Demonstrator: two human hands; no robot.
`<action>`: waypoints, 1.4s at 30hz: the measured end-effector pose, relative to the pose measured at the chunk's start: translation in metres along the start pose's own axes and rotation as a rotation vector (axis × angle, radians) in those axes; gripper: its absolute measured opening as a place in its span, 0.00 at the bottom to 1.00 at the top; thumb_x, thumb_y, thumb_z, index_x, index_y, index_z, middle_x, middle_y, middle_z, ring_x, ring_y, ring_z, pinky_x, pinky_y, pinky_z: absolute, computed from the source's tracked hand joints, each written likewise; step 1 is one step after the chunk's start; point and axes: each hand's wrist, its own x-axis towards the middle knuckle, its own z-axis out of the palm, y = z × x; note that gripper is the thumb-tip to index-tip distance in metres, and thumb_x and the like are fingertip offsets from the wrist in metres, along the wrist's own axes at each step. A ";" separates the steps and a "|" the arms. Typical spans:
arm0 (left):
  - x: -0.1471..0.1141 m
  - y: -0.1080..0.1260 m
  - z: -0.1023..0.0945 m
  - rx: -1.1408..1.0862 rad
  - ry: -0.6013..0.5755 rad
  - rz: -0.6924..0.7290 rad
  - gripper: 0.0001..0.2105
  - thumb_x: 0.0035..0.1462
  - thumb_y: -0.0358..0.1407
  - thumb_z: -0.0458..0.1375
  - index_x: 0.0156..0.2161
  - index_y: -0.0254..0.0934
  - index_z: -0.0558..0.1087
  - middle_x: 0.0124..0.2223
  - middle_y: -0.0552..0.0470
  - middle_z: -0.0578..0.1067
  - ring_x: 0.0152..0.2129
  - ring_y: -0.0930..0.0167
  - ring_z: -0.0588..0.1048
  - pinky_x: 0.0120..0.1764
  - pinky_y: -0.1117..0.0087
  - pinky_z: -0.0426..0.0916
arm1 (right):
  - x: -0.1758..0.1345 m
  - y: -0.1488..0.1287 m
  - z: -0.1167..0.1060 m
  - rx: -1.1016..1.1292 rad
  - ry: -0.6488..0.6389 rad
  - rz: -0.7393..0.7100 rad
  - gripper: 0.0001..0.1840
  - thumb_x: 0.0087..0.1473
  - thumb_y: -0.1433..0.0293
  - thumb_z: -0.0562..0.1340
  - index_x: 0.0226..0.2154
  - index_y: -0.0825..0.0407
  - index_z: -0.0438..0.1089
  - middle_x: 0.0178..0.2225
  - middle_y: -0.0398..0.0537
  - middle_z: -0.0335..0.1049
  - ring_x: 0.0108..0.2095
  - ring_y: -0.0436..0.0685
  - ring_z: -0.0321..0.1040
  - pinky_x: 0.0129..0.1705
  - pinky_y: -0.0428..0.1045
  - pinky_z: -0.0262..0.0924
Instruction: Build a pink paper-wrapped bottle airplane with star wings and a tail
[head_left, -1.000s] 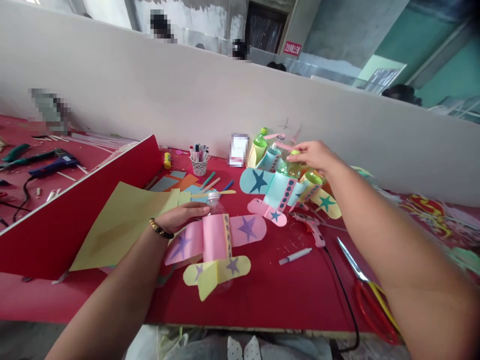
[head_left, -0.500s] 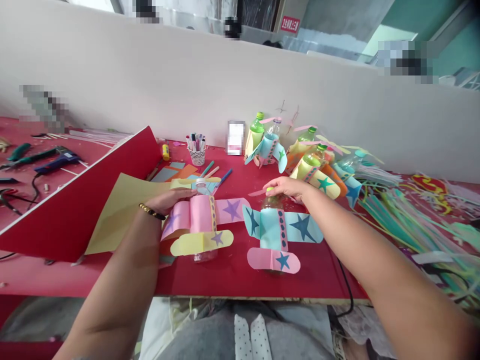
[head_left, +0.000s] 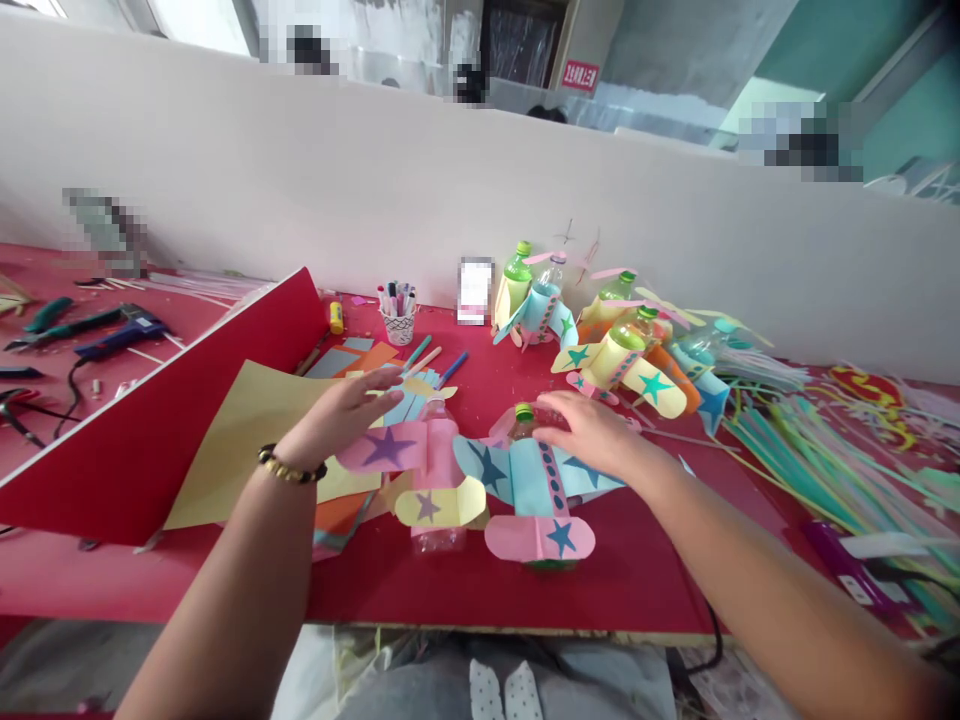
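Now the right hand (head_left: 592, 435) rests on the blue plane (head_left: 525, 480).

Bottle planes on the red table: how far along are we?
Done: a cluster of finished planes stands by the wall. In hand: the left hand rests on the pink-winged plane, the right hand on the blue-winged plane. Left: yellow paper lies uncut; the pink-winged plane shows no cap.

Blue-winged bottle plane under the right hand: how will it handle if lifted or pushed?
The blue bottle plane is probably light: the clear bottle looks empty. Its paper wings look floppy and would likely crease if gripped. Lying on its side on the red table, it probably won't roll, since the wings should brace it.
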 end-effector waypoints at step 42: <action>-0.104 0.056 0.068 0.649 -0.263 0.407 0.27 0.57 0.50 0.59 0.60 0.50 0.64 0.54 0.50 0.73 0.58 0.56 0.64 0.63 0.48 0.53 | 0.164 0.012 -0.158 0.043 0.118 0.025 0.19 0.49 0.67 0.68 0.46 0.51 0.75 0.31 0.47 0.76 0.27 0.52 0.70 0.31 0.49 0.66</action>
